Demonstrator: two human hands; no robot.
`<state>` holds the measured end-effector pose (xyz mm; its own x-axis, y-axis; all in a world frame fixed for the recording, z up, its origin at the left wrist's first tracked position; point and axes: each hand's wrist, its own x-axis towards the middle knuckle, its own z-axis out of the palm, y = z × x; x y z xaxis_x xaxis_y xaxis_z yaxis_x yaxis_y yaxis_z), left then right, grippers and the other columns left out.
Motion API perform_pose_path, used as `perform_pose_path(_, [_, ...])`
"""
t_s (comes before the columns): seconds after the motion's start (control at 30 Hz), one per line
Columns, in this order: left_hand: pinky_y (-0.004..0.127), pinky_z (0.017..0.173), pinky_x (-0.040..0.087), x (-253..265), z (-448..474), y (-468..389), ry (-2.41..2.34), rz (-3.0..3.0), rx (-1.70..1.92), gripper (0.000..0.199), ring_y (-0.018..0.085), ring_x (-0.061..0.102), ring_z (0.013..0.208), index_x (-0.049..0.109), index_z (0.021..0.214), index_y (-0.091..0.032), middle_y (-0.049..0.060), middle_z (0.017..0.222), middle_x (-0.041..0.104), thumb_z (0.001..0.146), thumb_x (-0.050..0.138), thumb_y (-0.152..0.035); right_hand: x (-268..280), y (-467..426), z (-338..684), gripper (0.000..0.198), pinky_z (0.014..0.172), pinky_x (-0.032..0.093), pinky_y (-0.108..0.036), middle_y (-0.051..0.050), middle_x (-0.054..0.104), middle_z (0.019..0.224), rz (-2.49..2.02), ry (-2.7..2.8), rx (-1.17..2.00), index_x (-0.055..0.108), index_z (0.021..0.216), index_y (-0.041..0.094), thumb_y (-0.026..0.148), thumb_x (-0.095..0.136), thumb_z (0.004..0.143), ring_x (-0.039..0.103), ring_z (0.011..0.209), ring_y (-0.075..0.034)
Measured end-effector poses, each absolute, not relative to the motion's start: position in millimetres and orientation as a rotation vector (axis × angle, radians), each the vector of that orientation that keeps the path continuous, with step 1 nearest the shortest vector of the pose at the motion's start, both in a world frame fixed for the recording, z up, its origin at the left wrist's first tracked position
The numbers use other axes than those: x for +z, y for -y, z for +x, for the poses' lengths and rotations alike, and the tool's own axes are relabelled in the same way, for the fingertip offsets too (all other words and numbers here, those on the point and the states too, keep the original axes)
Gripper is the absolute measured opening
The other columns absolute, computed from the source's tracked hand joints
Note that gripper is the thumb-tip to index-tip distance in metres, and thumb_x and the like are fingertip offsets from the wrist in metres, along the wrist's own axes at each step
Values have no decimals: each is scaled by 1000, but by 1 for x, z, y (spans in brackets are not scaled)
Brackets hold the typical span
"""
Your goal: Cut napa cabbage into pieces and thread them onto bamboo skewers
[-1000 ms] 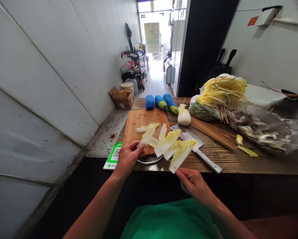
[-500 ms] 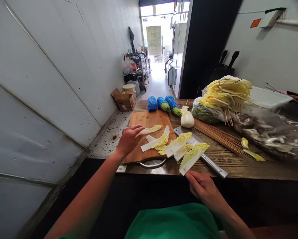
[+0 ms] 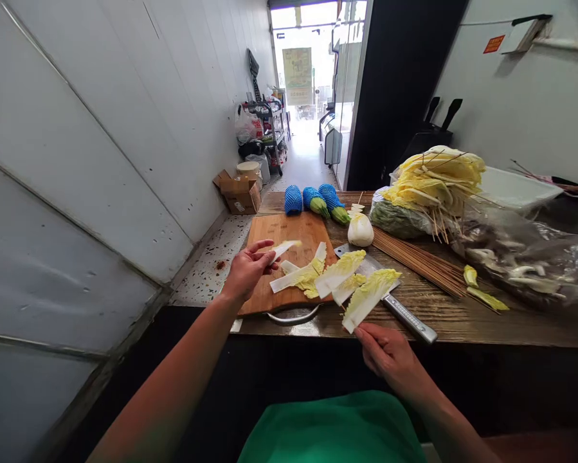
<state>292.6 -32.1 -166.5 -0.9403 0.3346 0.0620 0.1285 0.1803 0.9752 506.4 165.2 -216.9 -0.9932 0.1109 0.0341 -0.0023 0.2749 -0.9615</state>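
Observation:
My left hand (image 3: 247,270), closed, pinches a narrow napa cabbage strip (image 3: 283,249) above the wooden cutting board (image 3: 262,289). Other cut cabbage pieces (image 3: 296,278) lie on the board to its right. Over the counter's front edge, my right hand (image 3: 389,354) is closed at the stem end of several cabbage leaf pieces (image 3: 373,296), held in a row as if on a skewer. Only a short bit of thin stick shows between the leaves; the rest is hidden. Behind these leaves lies a cleaver (image 3: 409,318), its blade partly covered.
Beyond the board lie blue-netted green vegetables (image 3: 312,199). A cabbage base (image 3: 361,230) and a bundle of wooden skewers (image 3: 414,260) are to the right. Farther right are a pile of skewered cabbage (image 3: 440,177) and a plastic bag of mushrooms (image 3: 520,263).
My left hand has lifted the cabbage strip off the board and turned it, now gripping it between thumb and fingers. My right hand has hardly moved.

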Motion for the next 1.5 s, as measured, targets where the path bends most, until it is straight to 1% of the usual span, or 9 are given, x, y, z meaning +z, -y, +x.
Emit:
perform_pose_path(0.17, [37,88,44,-185,296,47,-3154,1055,1177,25,21,61,94,65,99,-18,8,97,68,81,51,-30,-217,-170,511,38,43,23,-22,7,32,44,-148,2425,1839,35,58,20,40,37,90,29,41,-7])
perform_pose_path(0.23, [38,95,40,-194,292,52,-3246,1217,900,25,23,55,107,67,91,-16,11,112,63,83,46,-27,-218,-170,513,38,42,23,-22,7,32,44,-147,2427,1832,35,58,20,40,37,90,29,40,-7])
perform_pose_path(0.37, [37,96,40,-203,287,61,-3175,1236,652,32,23,52,113,64,104,-16,12,127,52,79,45,-19,-218,-169,515,37,42,23,-22,7,32,44,-153,2430,1830,35,59,20,40,37,90,29,40,-6])
perform_pose_path(0.6, [34,91,42,-192,288,68,-3164,1003,623,33,23,58,101,64,104,-14,11,108,65,80,47,-28,-221,-169,512,37,42,23,-22,7,32,44,-158,2438,1838,37,60,19,41,37,90,28,40,-6])
perform_pose_path(0.77, [31,73,45,-187,281,66,-3101,865,395,23,22,60,83,67,85,-16,10,89,65,75,53,-31,-223,-169,511,37,41,22,-22,7,31,43,-165,2431,1868,37,60,20,42,37,90,28,39,-6])
perform_pose_path(0.93, [27,60,43,-185,285,65,-2989,641,920,16,18,60,67,60,74,-18,3,71,65,71,59,-33,-220,-171,515,36,43,24,-22,7,31,43,-170,2415,1851,39,61,19,40,37,90,28,40,-7])
perform_pose_path(1.13, [21,54,49,-175,317,38,-1875,23,2119,22,13,63,60,55,88,-12,7,73,67,70,66,-20,-222,-168,514,37,44,24,-22,7,32,45,-161,2423,1850,37,60,19,40,37,91,29,41,-7])
perform_pose_path(1.3, [24,68,56,-165,352,8,-1352,-247,2375,13,16,67,78,54,86,-12,11,86,66,78,51,-2,-224,-154,512,37,43,22,-22,7,29,46,-93,2465,1880,34,60,20,40,35,91,26,42,-7])
perform_pose_path(1.5, [25,78,54,-168,357,3,-1443,-122,2419,20,15,66,81,55,92,-11,11,93,65,74,56,-3,-225,-154,513,36,43,23,-22,7,29,48,-88,2437,1843,37,61,19,40,36,90,26,43,-7])
